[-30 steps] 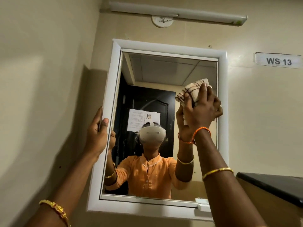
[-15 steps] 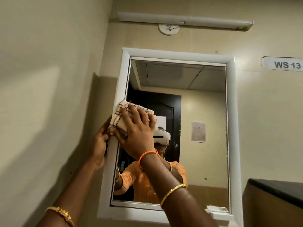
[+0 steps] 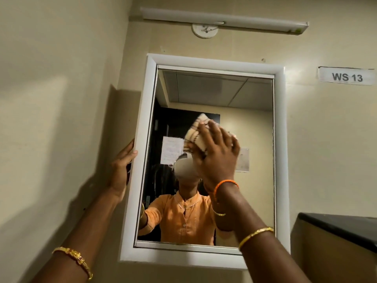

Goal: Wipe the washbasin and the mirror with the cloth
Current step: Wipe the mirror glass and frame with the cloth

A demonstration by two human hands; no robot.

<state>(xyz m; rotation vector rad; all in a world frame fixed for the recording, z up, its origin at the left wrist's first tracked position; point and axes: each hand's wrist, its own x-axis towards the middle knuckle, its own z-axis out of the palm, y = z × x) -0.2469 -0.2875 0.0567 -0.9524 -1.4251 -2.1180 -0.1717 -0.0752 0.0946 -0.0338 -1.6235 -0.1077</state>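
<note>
cream cloth point(image 3: 196, 131): folded, with dark brown stripes, it lay flat against the glass near the middle of the mirror, upper half, and looked blurred.
right hand point(image 3: 219, 149): you pressed the cloth to the glass with your palm, fingers spread over it and slightly bent; whether they gripped it or only pushed, the blur left unclear. an orange thread band and a gold bangle sat on that wrist and forearm.
left hand point(image 3: 122, 170): you held the left edge of the frame, thumb on its front face, the fingers behind it and out of sight.
mirror point(image 3: 255, 139): white-framed, mounted on a beige wall, it showed a person in an orange shirt and a dark door with a paper on it.
washbasin: it was out of view.
tube light point(image 3: 224, 20): it hung above the mirror.
label point(image 3: 346, 76): it read "ws 13", right of the frame.
dark countertop point(image 3: 342, 227): it sat at lower right.
</note>
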